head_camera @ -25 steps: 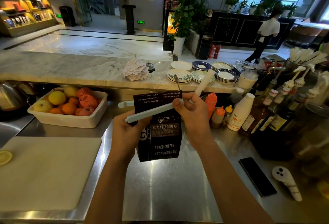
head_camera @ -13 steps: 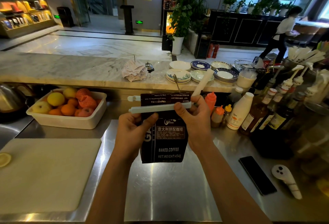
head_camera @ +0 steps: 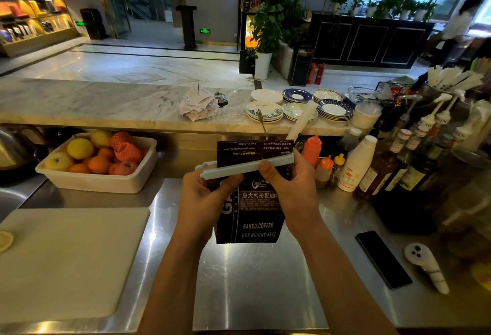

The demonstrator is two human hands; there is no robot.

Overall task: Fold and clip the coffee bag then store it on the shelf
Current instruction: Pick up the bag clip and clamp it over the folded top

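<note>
The coffee bag (head_camera: 255,201) is held upright above the steel counter (head_camera: 239,281), near its middle. Bare steel is seen below and in front of the bag. This room is bounded on the left by a white cutting board (head_camera: 66,260), on the right by a black phone (head_camera: 384,259) and a row of bottles (head_camera: 372,169). A fruit tray (head_camera: 106,183) stands behind on the left.

The bag is dark, its top folded over, and a pale clip (head_camera: 247,166) lies across the fold. The left hand (head_camera: 204,196) is closed around the bag's left side and the clip end. The right hand (head_camera: 289,188) grips the right side, its thumb pressed on the clip.
</note>
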